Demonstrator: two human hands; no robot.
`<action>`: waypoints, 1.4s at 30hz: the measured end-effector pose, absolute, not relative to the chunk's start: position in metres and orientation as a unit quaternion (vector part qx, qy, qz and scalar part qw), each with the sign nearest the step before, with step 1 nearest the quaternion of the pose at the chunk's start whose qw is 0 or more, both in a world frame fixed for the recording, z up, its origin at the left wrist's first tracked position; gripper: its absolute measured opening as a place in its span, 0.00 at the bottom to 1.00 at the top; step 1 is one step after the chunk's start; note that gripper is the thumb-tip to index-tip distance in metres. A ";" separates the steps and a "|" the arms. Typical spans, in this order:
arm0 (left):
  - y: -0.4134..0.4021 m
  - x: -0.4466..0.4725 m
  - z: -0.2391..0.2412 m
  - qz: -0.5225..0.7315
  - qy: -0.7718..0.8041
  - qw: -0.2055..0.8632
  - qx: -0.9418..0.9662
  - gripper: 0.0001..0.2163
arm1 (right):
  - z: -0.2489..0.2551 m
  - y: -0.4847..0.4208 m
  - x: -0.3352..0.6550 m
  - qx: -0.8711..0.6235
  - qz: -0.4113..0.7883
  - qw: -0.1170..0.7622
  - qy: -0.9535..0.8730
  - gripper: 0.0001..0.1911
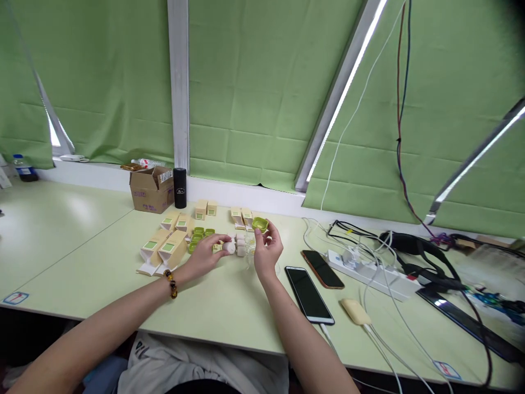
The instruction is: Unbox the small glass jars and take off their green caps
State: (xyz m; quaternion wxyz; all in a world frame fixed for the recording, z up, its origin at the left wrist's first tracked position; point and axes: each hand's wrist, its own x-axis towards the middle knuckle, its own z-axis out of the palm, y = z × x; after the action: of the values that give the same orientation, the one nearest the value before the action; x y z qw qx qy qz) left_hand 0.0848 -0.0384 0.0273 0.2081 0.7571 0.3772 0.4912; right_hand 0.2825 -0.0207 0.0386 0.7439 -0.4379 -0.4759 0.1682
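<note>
My left hand [207, 255], a beaded bracelet at its wrist, pinches a small white round piece [228, 248] like a cap between thumb and fingers. A small green square cup [260, 223] is held up between the thumb and fingers of my right hand [269, 250]. On the table between the hands stand several pale pinkish-white pieces [240, 244], with clear plastic pieces [250, 241] beside them, partly hidden by my right hand. Several green square pieces [198, 235] sit just beyond my left hand. To its left are yellow cartons [173, 247] with open flaps.
Smaller yellow boxes [200, 210] and a black cylinder [180, 188] stand further back, near a cardboard box [151, 190]. On the right lie a white-framed phone [309, 294], another phone [323, 268], a yellow charging case [355, 312], a power strip [373, 272] and tangled cables.
</note>
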 end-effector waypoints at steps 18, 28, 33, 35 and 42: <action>-0.025 0.141 0.004 0.264 0.321 -0.159 0.895 0.06 | 0.041 -0.019 0.286 -0.447 0.161 0.744 -0.470 0.32; -0.029 0.144 0.005 0.263 0.332 -0.154 0.892 0.02 | 0.039 -0.021 0.284 -0.447 0.156 0.733 -0.489 0.30; -0.035 0.141 0.013 0.283 0.347 -0.135 0.884 0.02 | 0.040 -0.021 0.283 -0.438 0.159 0.736 -0.491 0.30; -0.037 0.136 0.020 0.307 0.346 -0.115 0.879 0.02 | 0.041 -0.021 0.283 -0.432 0.164 0.739 -0.490 0.30; -0.031 0.090 0.038 0.441 0.345 -0.060 0.826 0.09 | 0.036 -0.019 0.277 -0.341 0.265 0.728 -0.533 0.27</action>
State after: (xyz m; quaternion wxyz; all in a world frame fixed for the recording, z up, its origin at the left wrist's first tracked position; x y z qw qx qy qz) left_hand 0.0900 -0.0314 0.0378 -0.0596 0.8264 0.3448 0.4412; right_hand 0.2775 -0.0194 0.0361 0.7280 -0.3406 -0.5325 0.2653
